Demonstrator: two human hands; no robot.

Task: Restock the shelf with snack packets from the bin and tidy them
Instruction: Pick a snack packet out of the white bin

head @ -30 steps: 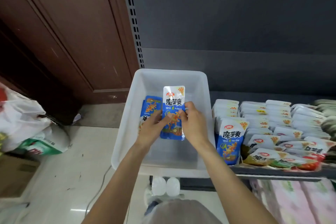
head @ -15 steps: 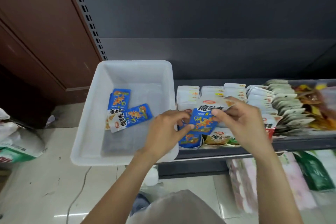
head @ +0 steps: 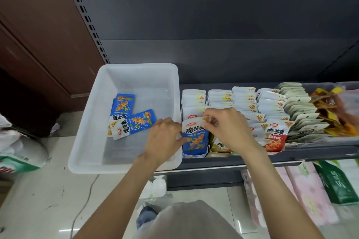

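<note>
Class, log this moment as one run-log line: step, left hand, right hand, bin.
step: seating blue packet in shelf row | left hand: holds its left edge | right hand: pinches its top | bin: blue packets remain

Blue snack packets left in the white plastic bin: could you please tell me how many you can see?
3, perhaps more hidden beneath. One blue snack packet lies upright against the white plastic bin's left wall, another peeks out beneath it, and a third lies tilted across them.

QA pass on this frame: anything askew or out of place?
Bin: blue packets lie flat, overlapping at angles. On the shelf, both hands pinch an upright blue packet. No spills visible.
</note>
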